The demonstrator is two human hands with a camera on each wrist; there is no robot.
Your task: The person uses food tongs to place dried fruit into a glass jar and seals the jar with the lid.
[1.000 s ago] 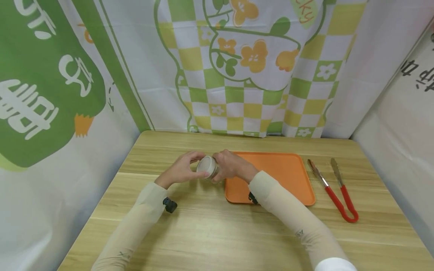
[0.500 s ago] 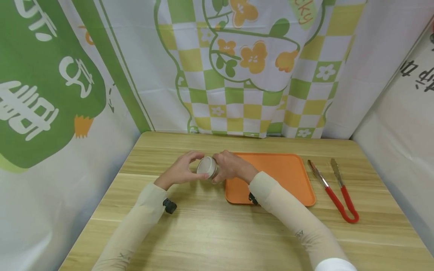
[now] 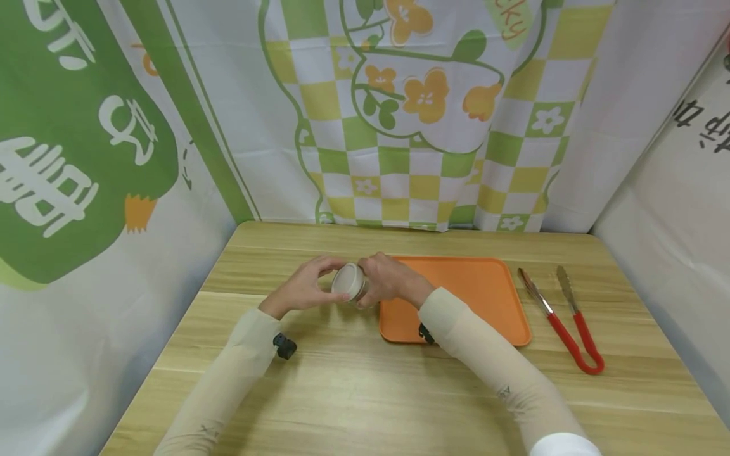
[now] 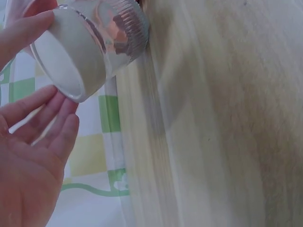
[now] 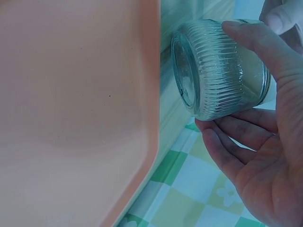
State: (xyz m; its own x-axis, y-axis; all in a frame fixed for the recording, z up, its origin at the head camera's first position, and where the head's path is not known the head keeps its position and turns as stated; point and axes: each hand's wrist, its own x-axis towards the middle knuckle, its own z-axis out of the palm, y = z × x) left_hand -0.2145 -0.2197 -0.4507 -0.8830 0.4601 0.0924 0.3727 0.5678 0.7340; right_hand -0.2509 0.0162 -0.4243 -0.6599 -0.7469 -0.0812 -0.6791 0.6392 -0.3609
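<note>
A small ribbed glass jar (image 5: 215, 71) with a whitish lid (image 3: 346, 282) is tilted between my two hands, close over the table. My left hand (image 3: 305, 285) pinches the lid by its edge, thumb on one side and fingertips on the other, as the left wrist view shows. From the other side, my right hand (image 3: 390, 278) grips the glass body, its thumb on one side and its fingers beneath. The jar's base points toward the orange tray (image 5: 94, 104). Through the clear glass no contents show.
On the wooden table (image 3: 353, 392) the orange tray lies under and beyond my right wrist. Red-handled metal tongs (image 3: 576, 342) rest spread apart to its right. A printed curtain (image 3: 410, 190) hangs along the table's back edge.
</note>
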